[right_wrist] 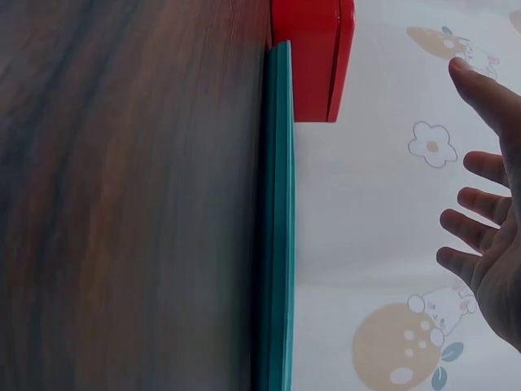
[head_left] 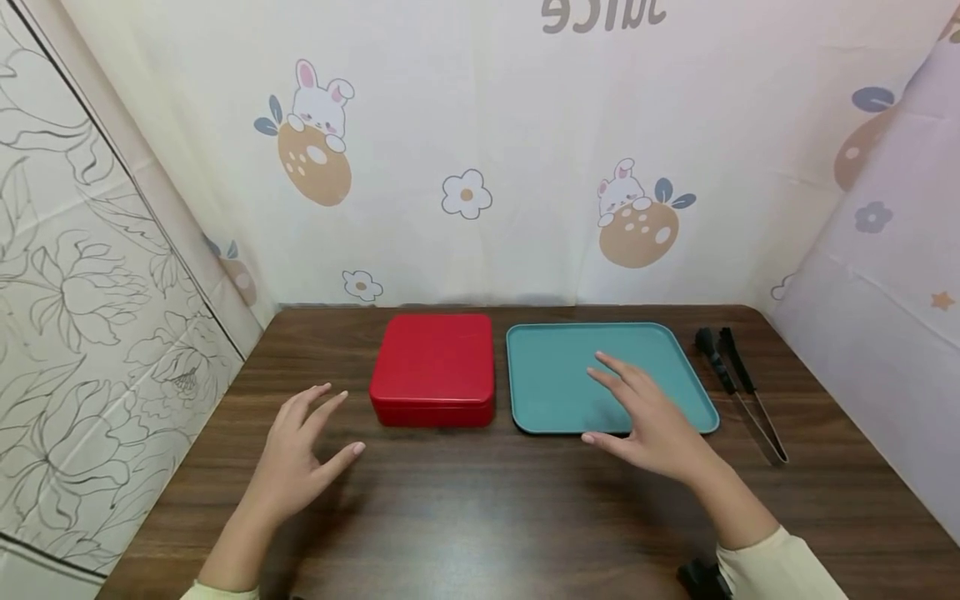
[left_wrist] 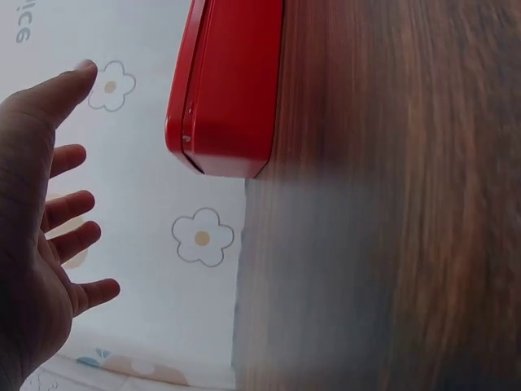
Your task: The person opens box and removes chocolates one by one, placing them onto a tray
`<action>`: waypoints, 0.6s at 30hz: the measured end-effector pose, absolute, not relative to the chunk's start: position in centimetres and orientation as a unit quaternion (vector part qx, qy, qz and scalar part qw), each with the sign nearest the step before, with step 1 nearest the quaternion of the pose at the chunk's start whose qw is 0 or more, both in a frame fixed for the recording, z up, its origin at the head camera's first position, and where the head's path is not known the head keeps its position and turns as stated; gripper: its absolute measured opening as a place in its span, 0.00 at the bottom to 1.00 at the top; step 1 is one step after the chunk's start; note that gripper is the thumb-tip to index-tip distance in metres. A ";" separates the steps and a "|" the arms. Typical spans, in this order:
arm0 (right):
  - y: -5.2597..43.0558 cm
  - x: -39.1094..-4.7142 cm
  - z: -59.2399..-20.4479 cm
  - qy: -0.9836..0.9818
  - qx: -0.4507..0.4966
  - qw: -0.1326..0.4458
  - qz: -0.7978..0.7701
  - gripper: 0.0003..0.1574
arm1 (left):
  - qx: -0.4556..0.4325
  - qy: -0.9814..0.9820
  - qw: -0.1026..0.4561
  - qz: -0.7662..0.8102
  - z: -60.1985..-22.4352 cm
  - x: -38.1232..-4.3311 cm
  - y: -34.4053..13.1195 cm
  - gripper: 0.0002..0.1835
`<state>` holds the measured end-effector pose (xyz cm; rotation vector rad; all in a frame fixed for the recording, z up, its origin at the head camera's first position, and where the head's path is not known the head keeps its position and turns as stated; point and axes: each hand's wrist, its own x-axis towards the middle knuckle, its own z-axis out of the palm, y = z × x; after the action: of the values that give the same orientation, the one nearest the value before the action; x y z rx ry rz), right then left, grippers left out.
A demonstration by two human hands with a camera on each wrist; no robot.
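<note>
A red box [head_left: 433, 367] with its lid on stands near the back of the brown table, left of a teal tray [head_left: 551, 379] that holds nothing. To the left of the box, my left hand [head_left: 295, 458] hovers with fingers spread and nothing held; the left wrist view shows the same hand [left_wrist: 37, 220] beside the red box [left_wrist: 232, 90]. My right hand [head_left: 656, 421] is over the front right part of the tray, fingers apart and holding nothing. In the right wrist view the tray's rim [right_wrist: 281, 228] runs alongside, and the right hand [right_wrist: 492, 204] is raised above it.
Black-tipped metal tongs [head_left: 742, 392] lie at the right of the tray. The wooden table [head_left: 465, 517] ends at a printed curtain [head_left: 480, 125] behind, with a flower-patterned panel [head_left: 82, 317] along the left. A small black object [head_left: 702, 577] is at the right sleeve.
</note>
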<state>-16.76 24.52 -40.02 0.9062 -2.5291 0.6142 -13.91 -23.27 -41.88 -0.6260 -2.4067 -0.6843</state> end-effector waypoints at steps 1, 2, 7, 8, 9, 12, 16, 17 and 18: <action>24.4 -16.9 -40.1 -0.899 0.325 0.192 0.221 0.55 | -0.236 -0.896 0.277 -0.255 -41.9 -14.0 -23.1 0.38; 24.2 -17.0 -40.2 -0.898 0.327 0.193 0.224 0.55 | -0.238 -0.896 0.276 -0.254 -41.9 -14.1 -22.9 0.37; 23.5 -17.5 -40.6 -0.889 0.337 0.199 0.238 0.53 | -0.253 -0.891 0.280 -0.254 -42.3 -14.7 -22.2 0.36; 23.4 -17.6 -40.7 -0.888 0.338 0.198 0.241 0.53 | -0.256 -0.889 0.281 -0.254 -42.3 -14.8 -22.1 0.35; 23.2 -17.7 -40.8 -0.887 0.339 0.197 0.245 0.53 | -0.258 -0.887 0.283 -0.256 -42.4 -14.9 -22.0 0.35; 22.7 -18.0 -40.9 -0.884 0.341 0.192 0.256 0.53 | -0.262 -0.885 0.283 -0.260 -42.5 -15.1 -21.8 0.34; 22.0 -18.4 -41.1 -0.880 0.349 0.183 0.266 0.53 | -0.262 -0.885 0.281 -0.263 -42.5 -15.4 -21.6 0.33; 21.8 -18.4 -41.2 -0.879 0.350 0.181 0.270 0.53 | -0.262 -0.885 0.280 -0.264 -42.5 -15.4 -21.6 0.33; 21.7 -18.5 -41.3 -0.878 0.351 0.178 0.273 0.53 | -0.262 -0.885 0.280 -0.263 -42.5 -15.5 -21.5 0.32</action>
<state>-18.54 21.67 -41.31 0.9937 -2.4821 0.7716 -15.50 -21.51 -42.50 -0.7033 -2.3739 -0.7058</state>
